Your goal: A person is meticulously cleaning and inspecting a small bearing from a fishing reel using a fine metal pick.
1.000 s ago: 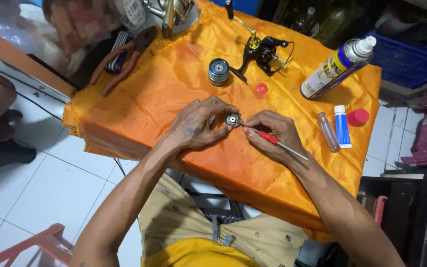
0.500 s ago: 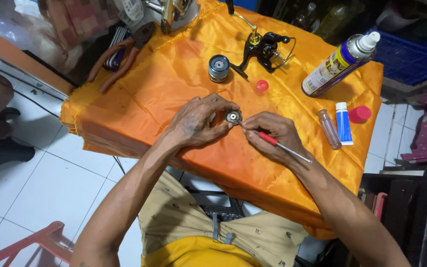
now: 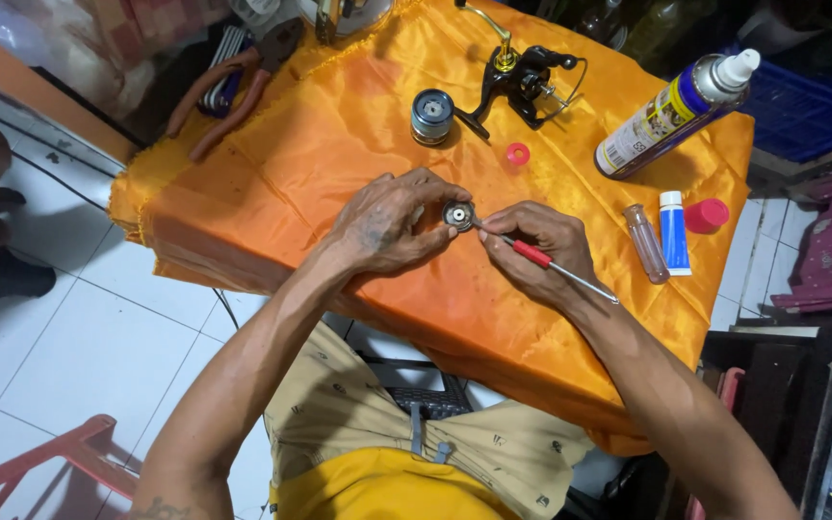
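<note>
**Small round metal part held over the orange cloth**

At the middle of the cloth-covered table, a small round metal part (image 3: 458, 214) sits pinched in the fingertips of the left hand (image 3: 385, 223), which is closed around it from the left. The right hand (image 3: 543, 248) is closed on a thin screwdriver with a red grip (image 3: 534, 254); its point meets the right edge of the part, and its bare metal shaft runs out past the wrist toward the near right. Both hands hover just above the orange cloth (image 3: 339, 135) that drapes the table.

Farther away, a dark round spool (image 3: 431, 116) stands upright, with a black fishing reel body (image 3: 522, 77) and its gold-toned handle just to its right. A small pink cap (image 3: 518, 154) lies between the reel and the hands.

To the right, a tall spray can (image 3: 671, 114) lies tilted, its body blue at the top with a yellow and white label and a white nozzle pointing far right. Nearer, a small clear vial (image 3: 646, 243) lies beside a blue-and-white tube (image 3: 673, 232), and a red cap (image 3: 706, 215) rests just to the right of the tube.

At the far left edge, pliers with reddish-brown handles (image 3: 233, 91) lie partly off the cloth.
</note>
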